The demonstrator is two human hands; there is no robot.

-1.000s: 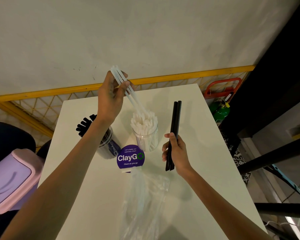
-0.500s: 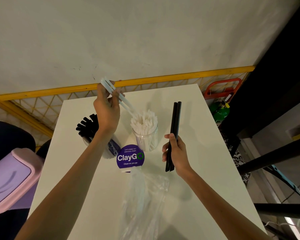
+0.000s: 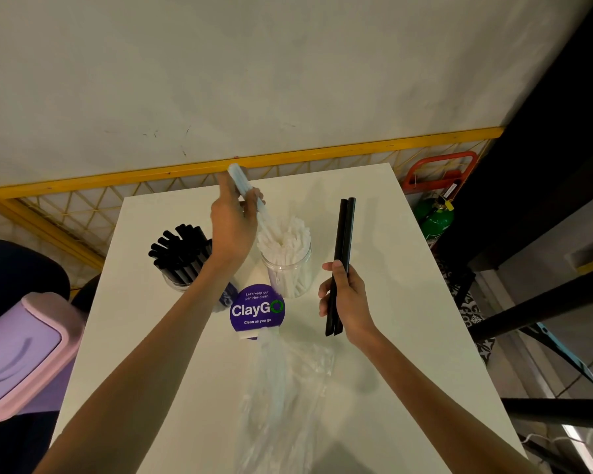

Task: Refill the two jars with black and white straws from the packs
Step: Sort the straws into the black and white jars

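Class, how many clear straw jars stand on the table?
2. The clear jar of black straws stands left; the clear jar of white straws, centre. None seems hidden.

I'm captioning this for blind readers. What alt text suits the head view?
The left hand holds a few white straws slanting into the white-straw jar on a white table, while the right hand grips two black straws. The black-straw jar stands to the left; a purple ClayGo sign and a clear plastic pack sit nearer the camera.
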